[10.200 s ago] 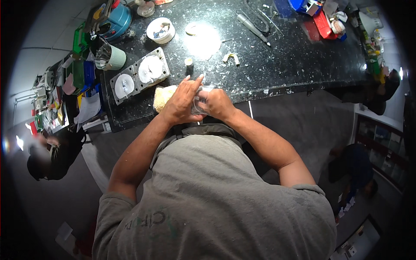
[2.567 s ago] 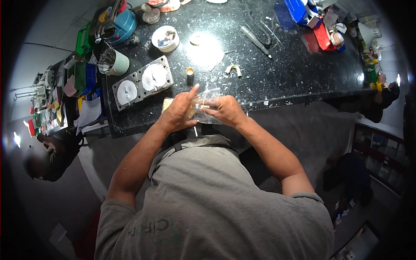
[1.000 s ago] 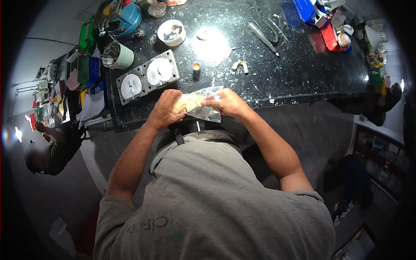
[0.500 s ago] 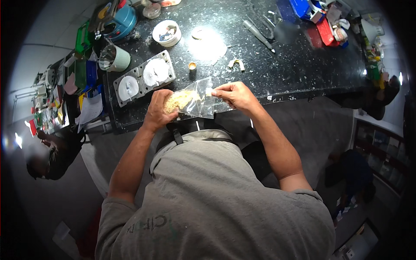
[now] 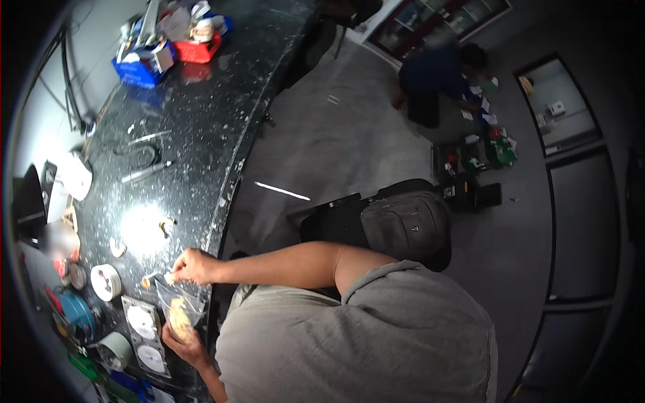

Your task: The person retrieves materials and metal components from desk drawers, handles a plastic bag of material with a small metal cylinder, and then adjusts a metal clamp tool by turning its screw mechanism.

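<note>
My left hand [image 5: 186, 346] is closed round the lower part of a clear plastic bag [image 5: 180, 316] that holds pale yellow crumbly material. Just beyond the bag's mouth, my right hand [image 5: 195, 266] pinches a small whitish piece [image 5: 170, 277] between thumb and fingers; its kind is too small to make out. Close to that pinch stands a little copper-coloured cup [image 5: 146, 283]. To the left of the bag lies an opened two-part metal mould [image 5: 160, 334] with round white plaster faces. Near the bright light spot is a horseshoe-shaped dental arch piece [image 5: 167, 227], partly washed out by glare.
On the speckled black worktop [image 5: 195, 134] are a white tub [image 5: 105, 282], a pale cup [image 5: 114, 350], a teal machine [image 5: 76, 311] and a grey handpiece [image 5: 146, 172]. Blue [image 5: 142, 67] and red bins [image 5: 197, 50] stand farther off. A black chair with a backpack [image 5: 403, 232] is behind; another person [image 5: 437, 87] bends over.
The whole view has swung to the right, bringing the chair and floor into sight. Both hands keep their hold on the bag and the small piece.
</note>
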